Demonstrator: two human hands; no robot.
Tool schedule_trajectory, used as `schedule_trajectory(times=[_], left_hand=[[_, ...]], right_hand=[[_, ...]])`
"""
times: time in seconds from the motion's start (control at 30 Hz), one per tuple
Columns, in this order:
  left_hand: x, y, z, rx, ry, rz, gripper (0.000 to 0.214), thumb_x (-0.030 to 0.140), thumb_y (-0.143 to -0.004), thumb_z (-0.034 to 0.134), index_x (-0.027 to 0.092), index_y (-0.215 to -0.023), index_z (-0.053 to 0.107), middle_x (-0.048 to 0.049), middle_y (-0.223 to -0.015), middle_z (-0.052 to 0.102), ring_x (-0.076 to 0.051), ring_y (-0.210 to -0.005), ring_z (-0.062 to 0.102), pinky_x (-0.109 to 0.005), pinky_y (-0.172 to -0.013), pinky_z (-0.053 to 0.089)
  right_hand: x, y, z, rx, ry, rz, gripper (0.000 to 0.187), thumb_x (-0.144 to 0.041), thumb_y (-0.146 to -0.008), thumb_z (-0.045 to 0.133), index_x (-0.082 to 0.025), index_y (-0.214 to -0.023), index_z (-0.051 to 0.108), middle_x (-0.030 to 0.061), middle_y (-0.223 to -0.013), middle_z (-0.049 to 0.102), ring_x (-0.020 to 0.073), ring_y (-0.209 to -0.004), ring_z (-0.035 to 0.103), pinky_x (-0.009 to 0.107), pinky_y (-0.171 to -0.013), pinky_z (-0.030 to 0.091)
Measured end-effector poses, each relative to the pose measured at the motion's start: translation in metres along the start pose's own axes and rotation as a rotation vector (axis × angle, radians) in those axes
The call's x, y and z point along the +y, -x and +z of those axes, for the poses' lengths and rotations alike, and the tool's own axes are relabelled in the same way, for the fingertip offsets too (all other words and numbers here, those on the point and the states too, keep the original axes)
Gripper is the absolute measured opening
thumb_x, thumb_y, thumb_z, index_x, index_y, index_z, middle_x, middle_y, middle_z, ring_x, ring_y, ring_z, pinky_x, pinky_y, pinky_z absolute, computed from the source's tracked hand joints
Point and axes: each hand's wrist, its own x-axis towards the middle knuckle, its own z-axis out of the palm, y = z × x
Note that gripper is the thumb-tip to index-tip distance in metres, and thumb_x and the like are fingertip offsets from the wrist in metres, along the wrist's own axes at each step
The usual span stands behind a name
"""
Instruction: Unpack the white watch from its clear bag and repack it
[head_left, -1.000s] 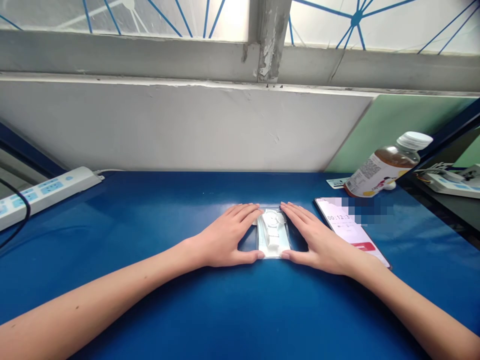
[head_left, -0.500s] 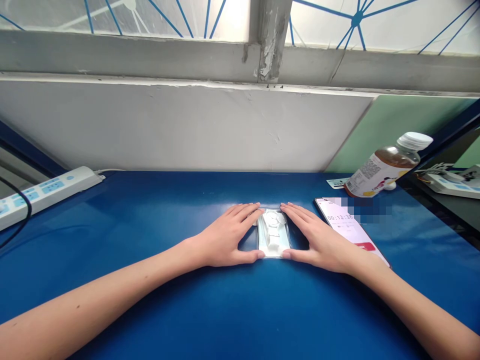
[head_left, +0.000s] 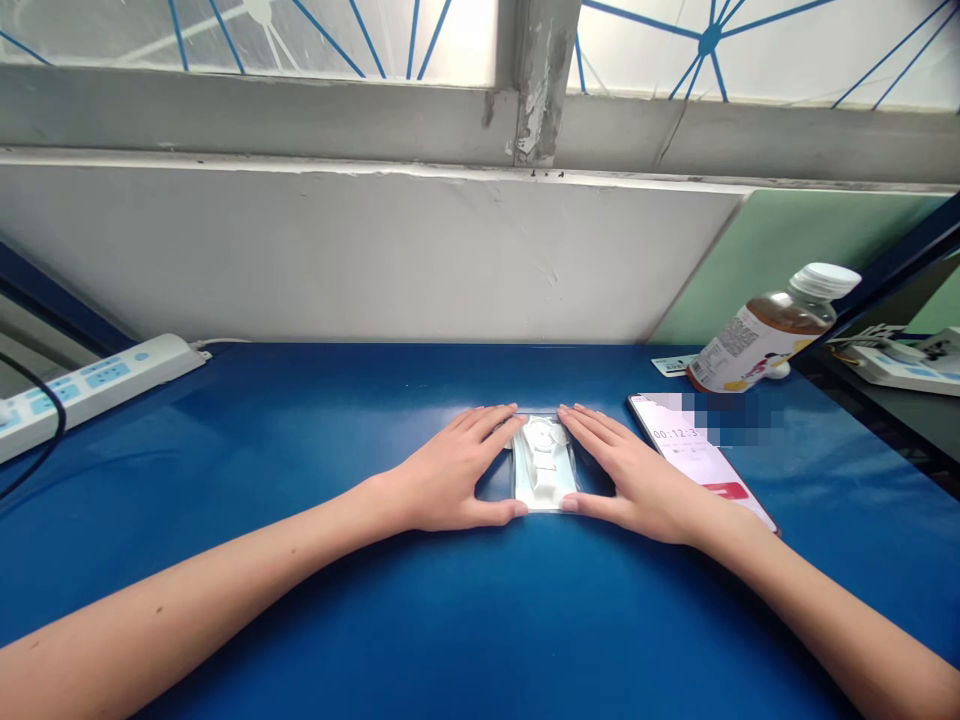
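Observation:
A small clear plastic packet (head_left: 544, 465) with white parts inside lies flat on the blue table (head_left: 300, 430). My left hand (head_left: 450, 470) rests flat on the table against the packet's left edge, fingers stretched out, thumb tip at the near left corner. My right hand (head_left: 637, 480) lies mirrored on the packet's right edge, fingers straight, thumb tip at the near right corner. Both hands frame the packet without lifting it.
A phone (head_left: 701, 465) with a running timer lies just right of my right hand. A drink bottle (head_left: 765, 335) with a white cap stands at the back right. A white power strip (head_left: 90, 385) lies at the far left. A white wall runs behind the table.

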Motion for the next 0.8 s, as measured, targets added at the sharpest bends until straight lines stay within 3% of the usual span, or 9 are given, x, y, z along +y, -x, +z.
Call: schedule_trajectory(times=[0.27,0.53,0.8], left_hand=[[0.0006,-0.0002,0.0000,0.012,0.007,0.000,0.088,0.061,-0.086,0.061,0.016,-0.155,0.028,-0.0189,-0.160,0.028,-0.037,-0.146,0.030,-0.054,-0.118,0.027],[0.0014,-0.0001,-0.0003,0.001,0.007,-0.003,0.087,0.060,-0.087,0.059,0.014,-0.154,0.029,-0.0192,-0.160,0.028,-0.038,-0.146,0.030,-0.053,-0.118,0.027],[0.0011,-0.0003,0.0000,0.013,0.007,0.009,0.087,0.060,-0.087,0.061,0.015,-0.154,0.029,-0.0190,-0.159,0.030,-0.037,-0.146,0.030,-0.052,-0.118,0.027]], right_hand=[[0.0003,-0.0005,0.0023,0.033,0.020,-0.024,0.092,-0.063,-0.088,0.056,-0.022,-0.160,0.014,0.0120,-0.163,0.027,0.0353,-0.150,0.021,0.057,-0.118,0.031],[-0.0021,-0.0005,0.0008,-0.007,0.052,-0.002,0.094,-0.067,-0.089,0.051,-0.016,-0.159,0.018,0.0141,-0.163,0.026,0.0335,-0.151,0.020,0.055,-0.120,0.029],[0.0001,0.0002,0.0022,0.023,0.062,-0.028,0.093,-0.066,-0.089,0.052,-0.018,-0.160,0.015,0.0142,-0.163,0.027,0.0346,-0.150,0.021,0.056,-0.118,0.031]])
